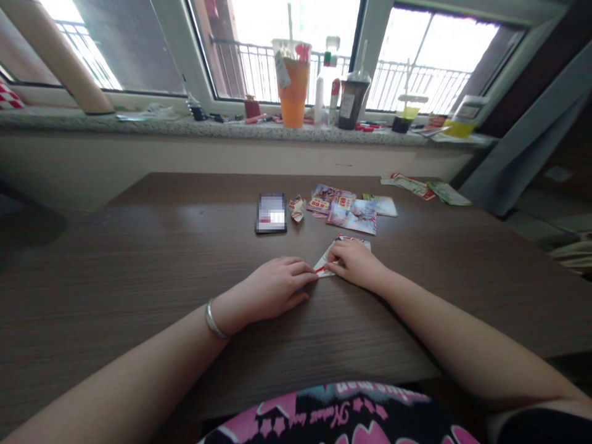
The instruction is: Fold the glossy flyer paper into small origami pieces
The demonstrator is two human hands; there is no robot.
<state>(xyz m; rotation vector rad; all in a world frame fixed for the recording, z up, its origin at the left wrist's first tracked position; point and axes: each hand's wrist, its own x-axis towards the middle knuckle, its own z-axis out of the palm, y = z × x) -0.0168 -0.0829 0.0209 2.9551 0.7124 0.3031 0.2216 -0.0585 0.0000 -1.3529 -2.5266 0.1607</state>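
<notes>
A sheet of printed paper (324, 266), folded to a slanted edge, lies on the table in front of me. My right hand (354, 262) rests over it, fingers bent and thumb pressed on the paper, covering much of it. The sheet's coloured print shows above the knuckles. From the left, my left hand (277, 287) reaches in with fingers stretched out and thumb apart. Its fingertips touch the paper's pointed left corner. Just beyond are a small crumpled or folded paper piece (297, 209) and several colourful printed leaflets (354, 214).
A phone or tablet (271, 213) with a blurred screen lies left of the leaflets. More leaflets (411, 186) lie at the table's (139, 259) far right. On the windowsill (222, 132) stand an orange drink cup (293, 86), a dark drink cup (354, 102), bottles and pens.
</notes>
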